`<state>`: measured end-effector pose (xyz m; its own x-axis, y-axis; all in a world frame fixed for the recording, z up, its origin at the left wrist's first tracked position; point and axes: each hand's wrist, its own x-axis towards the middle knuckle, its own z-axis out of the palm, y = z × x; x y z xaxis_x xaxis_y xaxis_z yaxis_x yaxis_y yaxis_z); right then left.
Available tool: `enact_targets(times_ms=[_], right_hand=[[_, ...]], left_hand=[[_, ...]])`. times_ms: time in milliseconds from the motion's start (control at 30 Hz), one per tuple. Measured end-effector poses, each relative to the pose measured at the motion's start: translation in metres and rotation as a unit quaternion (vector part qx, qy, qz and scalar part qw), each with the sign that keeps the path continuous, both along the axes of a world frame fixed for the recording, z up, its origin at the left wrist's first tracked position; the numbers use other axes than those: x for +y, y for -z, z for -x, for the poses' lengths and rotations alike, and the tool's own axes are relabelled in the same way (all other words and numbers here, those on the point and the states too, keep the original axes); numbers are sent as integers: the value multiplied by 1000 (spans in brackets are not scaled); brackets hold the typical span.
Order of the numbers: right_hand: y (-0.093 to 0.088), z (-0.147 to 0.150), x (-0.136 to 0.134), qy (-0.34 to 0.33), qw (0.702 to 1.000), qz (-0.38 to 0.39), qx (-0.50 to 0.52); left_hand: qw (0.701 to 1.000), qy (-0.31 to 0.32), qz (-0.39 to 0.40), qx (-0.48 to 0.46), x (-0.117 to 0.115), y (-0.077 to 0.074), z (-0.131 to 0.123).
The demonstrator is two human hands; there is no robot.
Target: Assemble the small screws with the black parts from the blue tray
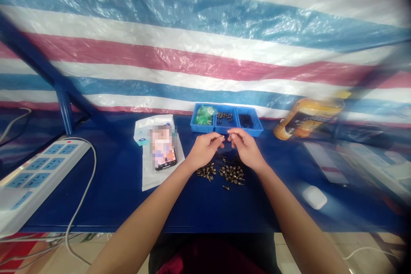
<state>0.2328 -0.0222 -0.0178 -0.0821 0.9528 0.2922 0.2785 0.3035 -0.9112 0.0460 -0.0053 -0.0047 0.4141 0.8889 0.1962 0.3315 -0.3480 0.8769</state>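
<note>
Over the table, my left hand [207, 147] is closed in a pinch, with a tiny shiny metal part [223, 137] at its fingertips. My right hand [244, 145] faces it, a small gap away, thumb and finger drawn together; anything between them is too small to make out. Beneath both hands lie small brass-coloured parts with thin stems, in a left pile [207, 172] and a right pile [233, 173]. Just beyond my hands stands a blue three-compartment tray [202, 128]. It holds green pieces in a bag [204, 115], small metal parts [224, 117] and black parts [245, 120].
To the left, a phone [166, 163] rests on a white packet [149, 180], beyond a power strip [41, 180] with a cable [91, 171]. An orange drink bottle [305, 117] lies at the right, behind a white rounded case [314, 197]. Striped sheeting [192, 60] hangs behind.
</note>
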Motion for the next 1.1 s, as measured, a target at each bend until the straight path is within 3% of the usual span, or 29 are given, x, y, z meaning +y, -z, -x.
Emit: enact_targets(times_ms=[300,600,767,1100], right_hand=[[-7,2,-1,25,997,-21,76],[-10,0,-2,33,996,-3,83],[-5,-2,0,68,996,49,41],[-5,-1,3,72,985,89,129]], left_hand=[[1000,-13,-3,3,0,-1,0],[1000,-21,-2,-8,1,0,1],[1000,-21,2,-5,1,0,1],[1000,-25,-6,9,0,-2,1]])
